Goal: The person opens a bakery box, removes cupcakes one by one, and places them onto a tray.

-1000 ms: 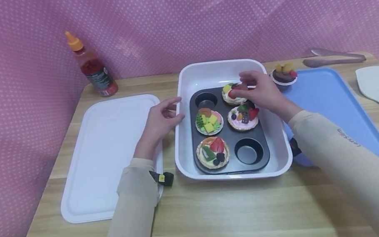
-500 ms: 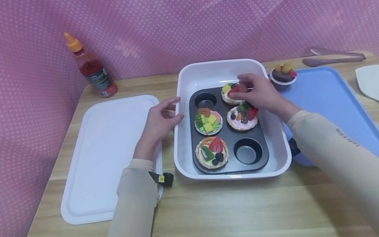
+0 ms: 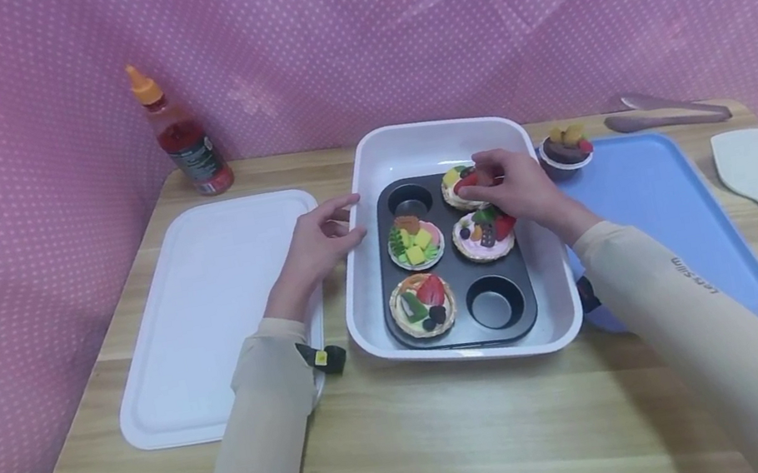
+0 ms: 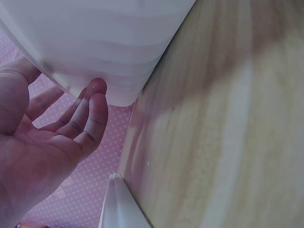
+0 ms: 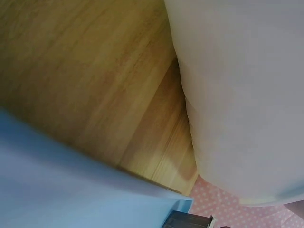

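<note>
In the head view my right hand (image 3: 525, 183) reaches over the white bin (image 3: 472, 356) and pinches a fruit tart (image 3: 452, 188) at the back right cup of the dark muffin pan (image 3: 455, 261). My left hand (image 3: 313, 252) touches the bin's left rim, its fingers loosely bent. The left wrist view shows those fingertips against the bin's outer wall (image 4: 109, 42). Other cups hold a pink-cream tart (image 3: 483, 237), a tart with yellow cubes (image 3: 416, 243) and a strawberry-kiwi tart (image 3: 423, 306). The back left and front right cups are bare. The right wrist view hides my right hand.
Left of the bin lies a white tray (image 3: 212, 325), with a sauce bottle (image 3: 190, 147) behind it. On the right are a blue tray (image 3: 661, 237), a chocolate cupcake (image 3: 565, 149) at its corner, tongs (image 3: 666, 118) and a white spatula (image 3: 755, 166).
My right hand has come down slightly and to the left, still holding the fruit tart at the back right cup. My left hand stays at the rim.
</note>
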Demonstrator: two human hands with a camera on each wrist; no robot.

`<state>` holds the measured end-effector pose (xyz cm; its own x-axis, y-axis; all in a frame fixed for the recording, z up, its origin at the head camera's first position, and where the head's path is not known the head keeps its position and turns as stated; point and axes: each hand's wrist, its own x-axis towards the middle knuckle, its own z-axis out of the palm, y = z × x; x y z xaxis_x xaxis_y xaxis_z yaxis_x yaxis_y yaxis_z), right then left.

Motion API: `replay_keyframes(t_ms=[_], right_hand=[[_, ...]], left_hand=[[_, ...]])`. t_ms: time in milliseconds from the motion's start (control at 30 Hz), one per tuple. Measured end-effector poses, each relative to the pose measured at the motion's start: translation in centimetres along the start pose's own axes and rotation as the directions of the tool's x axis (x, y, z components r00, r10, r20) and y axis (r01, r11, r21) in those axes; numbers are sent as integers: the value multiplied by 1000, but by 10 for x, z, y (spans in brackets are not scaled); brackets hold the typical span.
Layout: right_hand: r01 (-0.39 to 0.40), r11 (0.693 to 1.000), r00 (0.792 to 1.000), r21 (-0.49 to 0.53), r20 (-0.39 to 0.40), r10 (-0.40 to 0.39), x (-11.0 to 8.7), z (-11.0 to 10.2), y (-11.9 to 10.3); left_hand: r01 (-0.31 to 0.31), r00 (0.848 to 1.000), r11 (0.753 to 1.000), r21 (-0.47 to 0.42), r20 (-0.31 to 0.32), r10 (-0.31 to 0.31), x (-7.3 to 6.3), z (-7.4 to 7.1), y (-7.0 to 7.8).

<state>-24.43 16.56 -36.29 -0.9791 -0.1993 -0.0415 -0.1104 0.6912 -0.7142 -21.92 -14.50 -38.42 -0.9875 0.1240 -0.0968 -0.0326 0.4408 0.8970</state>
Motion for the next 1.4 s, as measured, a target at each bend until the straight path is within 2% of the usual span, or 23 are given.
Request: replay_keyframes(t_ms=[300, 1400], right_hand=[[-19, 1000, 999, 2, 32, 19, 2, 0, -1], [-15, 998, 999, -55, 29, 16, 3, 2, -1]], left_hand=[[2, 1000, 1000, 5, -1, -2, -1, 0, 1], [0, 1000, 1000, 9, 4, 0, 2, 0, -1]])
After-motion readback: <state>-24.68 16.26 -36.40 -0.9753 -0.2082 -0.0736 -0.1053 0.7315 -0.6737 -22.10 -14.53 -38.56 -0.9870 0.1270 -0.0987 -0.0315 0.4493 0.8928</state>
